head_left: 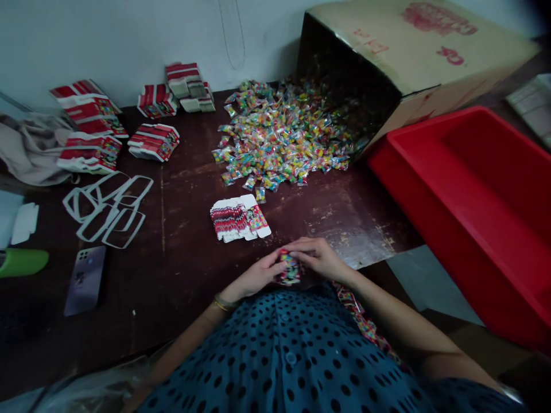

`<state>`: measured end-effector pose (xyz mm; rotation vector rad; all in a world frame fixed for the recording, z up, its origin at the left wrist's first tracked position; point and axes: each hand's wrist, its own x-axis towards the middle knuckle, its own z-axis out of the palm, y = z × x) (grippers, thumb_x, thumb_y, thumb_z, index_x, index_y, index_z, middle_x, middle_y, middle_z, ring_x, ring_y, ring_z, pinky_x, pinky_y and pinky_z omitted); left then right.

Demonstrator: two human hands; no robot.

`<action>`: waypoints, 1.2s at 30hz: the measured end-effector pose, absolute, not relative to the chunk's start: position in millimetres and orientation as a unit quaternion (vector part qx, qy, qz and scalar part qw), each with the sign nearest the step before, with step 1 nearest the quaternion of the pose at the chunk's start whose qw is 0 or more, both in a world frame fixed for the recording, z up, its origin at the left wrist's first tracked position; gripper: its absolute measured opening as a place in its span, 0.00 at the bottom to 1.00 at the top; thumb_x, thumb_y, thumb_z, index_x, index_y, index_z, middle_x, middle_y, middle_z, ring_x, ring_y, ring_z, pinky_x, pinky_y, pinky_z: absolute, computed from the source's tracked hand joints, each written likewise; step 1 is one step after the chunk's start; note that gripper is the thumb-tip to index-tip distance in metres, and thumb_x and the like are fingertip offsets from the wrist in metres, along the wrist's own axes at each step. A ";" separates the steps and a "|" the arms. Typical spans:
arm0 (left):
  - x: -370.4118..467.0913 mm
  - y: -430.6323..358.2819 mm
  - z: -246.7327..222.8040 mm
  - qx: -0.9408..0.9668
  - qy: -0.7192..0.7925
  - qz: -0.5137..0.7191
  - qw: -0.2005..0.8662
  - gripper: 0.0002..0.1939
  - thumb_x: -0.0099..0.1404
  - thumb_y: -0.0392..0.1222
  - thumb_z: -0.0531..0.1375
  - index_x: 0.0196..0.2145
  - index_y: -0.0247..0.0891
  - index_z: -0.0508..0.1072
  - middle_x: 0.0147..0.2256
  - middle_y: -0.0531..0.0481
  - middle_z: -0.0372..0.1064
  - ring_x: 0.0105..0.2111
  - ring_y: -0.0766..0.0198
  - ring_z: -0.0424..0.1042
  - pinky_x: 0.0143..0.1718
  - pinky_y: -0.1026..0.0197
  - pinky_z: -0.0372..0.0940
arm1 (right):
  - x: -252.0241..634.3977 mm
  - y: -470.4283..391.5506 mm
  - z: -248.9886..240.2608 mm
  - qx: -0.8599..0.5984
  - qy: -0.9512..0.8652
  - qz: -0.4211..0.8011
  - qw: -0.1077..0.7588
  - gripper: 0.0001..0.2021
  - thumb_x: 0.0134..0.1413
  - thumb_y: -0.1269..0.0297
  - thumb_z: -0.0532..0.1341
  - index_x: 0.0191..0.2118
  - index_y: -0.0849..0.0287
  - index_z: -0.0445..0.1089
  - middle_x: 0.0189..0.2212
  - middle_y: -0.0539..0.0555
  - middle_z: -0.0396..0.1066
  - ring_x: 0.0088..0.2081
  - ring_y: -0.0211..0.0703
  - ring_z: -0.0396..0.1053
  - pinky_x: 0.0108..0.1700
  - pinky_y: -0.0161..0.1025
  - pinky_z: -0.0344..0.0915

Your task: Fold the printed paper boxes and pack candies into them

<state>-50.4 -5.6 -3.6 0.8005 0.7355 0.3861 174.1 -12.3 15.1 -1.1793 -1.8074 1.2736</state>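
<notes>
Low in the centre of the frame, two hands meet on one small printed pack (289, 271), its bright pattern too blurred to read! The left hand (263, 272) has it grasped, thumb across the front; the right hand (316, 256) lays fingers on the top end, and whether they grip I can't tell. Just above on the worktop (189, 198), a fanned row of flat cartons (239, 218), red, white and multicoloured, lettering too small to make out. Top centre, a great heap of clear sweet packets (279, 137) at the mouth of a cardboard box (430, 51), red markings on its upper face, blurry and unreadable. Upper left, red-and-white bundles (92, 112), wording illegible too!
</notes>
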 end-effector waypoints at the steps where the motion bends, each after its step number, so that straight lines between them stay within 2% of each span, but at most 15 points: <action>1: -50.3 -4.7 -3.2 0.409 0.342 0.174 0.828 0.28 0.60 0.44 0.63 0.57 0.43 0.65 0.53 0.44 0.67 0.51 0.54 0.67 0.48 0.54 0.64 | 192.8 -18.1 21.4 -0.463 -0.672 0.509 0.274 0.15 0.61 0.58 0.56 0.47 0.57 0.74 0.42 0.56 0.76 0.43 0.43 0.72 0.47 0.40 0.67; 3: -56.4 -0.4 -3.9 0.451 0.358 0.168 0.801 0.26 0.59 0.43 0.64 0.55 0.42 0.68 0.52 0.44 0.68 0.50 0.56 0.67 0.50 0.56 0.62 | 223.9 -28.0 34.3 -0.456 -0.668 0.565 0.167 0.16 0.60 0.55 0.57 0.45 0.58 0.76 0.40 0.55 0.76 0.41 0.43 0.73 0.46 0.38 0.68; 5: -69.0 5.7 -7.8 0.441 0.411 0.181 0.777 0.21 0.61 0.46 0.61 0.50 0.38 0.71 0.44 0.43 0.71 0.42 0.59 0.71 0.42 0.58 0.65 | 232.8 -30.2 40.0 -0.425 -0.686 0.583 0.095 0.16 0.58 0.54 0.58 0.43 0.57 0.76 0.40 0.55 0.76 0.41 0.43 0.73 0.46 0.38 0.68; 6: -76.1 8.7 -10.5 0.425 0.442 0.193 0.766 0.18 0.62 0.47 0.60 0.48 0.37 0.71 0.40 0.44 0.72 0.37 0.61 0.71 0.38 0.60 0.66 | 226.2 -26.3 37.8 -0.419 -0.705 0.565 0.095 0.15 0.58 0.54 0.58 0.44 0.56 0.76 0.41 0.55 0.75 0.43 0.43 0.73 0.48 0.38 0.67; 8: -89.0 13.6 -16.0 0.396 0.489 0.223 0.744 0.16 0.62 0.49 0.59 0.43 0.35 0.72 0.34 0.47 0.70 0.32 0.64 0.70 0.32 0.64 0.64 | 195.4 -7.0 21.8 -0.431 -0.749 0.478 0.156 0.17 0.58 0.55 0.59 0.50 0.54 0.72 0.48 0.57 0.72 0.49 0.45 0.69 0.53 0.42 0.64; 10: -98.0 15.5 -18.7 0.386 0.505 0.237 0.735 0.16 0.61 0.49 0.60 0.42 0.35 0.71 0.31 0.49 0.69 0.29 0.66 0.69 0.29 0.66 0.63 | 155.6 23.3 -4.6 -0.434 -0.795 0.362 0.219 0.25 0.56 0.56 0.62 0.58 0.55 0.64 0.58 0.61 0.62 0.58 0.50 0.60 0.58 0.49 0.58; 11: -100.9 15.2 -18.6 0.386 0.505 0.235 0.735 0.16 0.61 0.49 0.60 0.41 0.35 0.71 0.30 0.49 0.69 0.29 0.66 0.69 0.28 0.66 0.62 | 138.3 38.9 -18.4 -0.423 -0.817 0.316 0.232 0.27 0.54 0.57 0.64 0.59 0.56 0.63 0.59 0.62 0.60 0.60 0.53 0.57 0.58 0.52 0.57; 14: -104.0 11.4 -14.6 0.378 0.497 0.224 0.748 0.18 0.60 0.51 0.61 0.41 0.34 0.72 0.31 0.47 0.70 0.30 0.65 0.70 0.30 0.65 0.63 | 112.1 65.5 -45.4 -0.395 -0.845 0.255 0.254 0.14 0.60 0.62 0.58 0.50 0.57 0.71 0.50 0.61 0.70 0.52 0.50 0.65 0.53 0.51 0.61; 17: -99.1 8.0 -12.6 0.307 0.437 0.270 0.801 0.23 0.61 0.53 0.59 0.47 0.34 0.71 0.40 0.40 0.73 0.39 0.59 0.72 0.40 0.58 0.66 | 116.3 46.2 -42.1 -0.370 -0.841 0.237 0.315 0.12 0.62 0.64 0.54 0.47 0.58 0.72 0.44 0.60 0.73 0.45 0.45 0.68 0.48 0.47 0.64; 20: -86.8 7.3 -17.8 0.234 0.384 0.331 0.830 0.23 0.58 0.47 0.63 0.49 0.35 0.70 0.41 0.42 0.74 0.41 0.57 0.73 0.41 0.57 0.66 | 121.4 10.1 -21.8 -0.290 -0.853 0.273 0.338 0.12 0.59 0.62 0.59 0.48 0.54 0.71 0.44 0.57 0.73 0.47 0.45 0.67 0.50 0.47 0.63; 24: -69.4 4.1 -26.5 0.262 0.443 0.289 0.808 0.16 0.49 0.36 0.66 0.38 0.33 0.73 0.28 0.49 0.74 0.29 0.62 0.73 0.34 0.61 0.66 | 111.0 2.3 -8.0 -0.387 -0.806 0.278 0.351 0.15 0.57 0.60 0.61 0.50 0.54 0.69 0.52 0.58 0.67 0.53 0.49 0.61 0.53 0.51 0.60; 27: -63.0 -0.9 -25.3 0.284 0.474 0.241 0.798 0.11 0.50 0.36 0.64 0.34 0.33 0.72 0.23 0.50 0.72 0.24 0.64 0.71 0.30 0.61 0.65 | 104.2 14.2 -11.8 -0.421 -0.784 0.301 0.342 0.11 0.57 0.61 0.61 0.45 0.55 0.71 0.54 0.58 0.65 0.56 0.50 0.57 0.56 0.52 0.57; 32: -61.4 -4.3 -13.1 0.361 0.438 0.186 0.802 0.09 0.52 0.39 0.65 0.30 0.32 0.72 0.24 0.48 0.72 0.22 0.66 0.69 0.25 0.64 0.61 | 113.9 19.3 -6.7 -0.383 -0.730 0.482 0.297 0.09 0.52 0.59 0.65 0.32 0.60 0.72 0.55 0.58 0.62 0.56 0.48 0.59 0.57 0.47 0.57; 34: -60.9 -2.8 -10.5 0.404 0.405 0.178 0.801 0.10 0.51 0.40 0.67 0.29 0.32 0.73 0.26 0.48 0.73 0.24 0.65 0.70 0.27 0.63 0.62 | 120.7 19.8 -0.4 -0.340 -0.713 0.556 0.259 0.09 0.53 0.59 0.64 0.32 0.61 0.72 0.55 0.58 0.61 0.54 0.47 0.62 0.55 0.44 0.60; 36: -58.9 -1.8 -11.4 0.436 0.439 0.200 0.759 0.12 0.49 0.43 0.68 0.27 0.32 0.72 0.23 0.50 0.70 0.23 0.65 0.68 0.26 0.63 0.61 | 124.3 18.7 3.9 -0.338 -0.688 0.587 0.260 0.10 0.55 0.59 0.62 0.33 0.62 0.72 0.51 0.58 0.65 0.50 0.45 0.66 0.51 0.41 0.63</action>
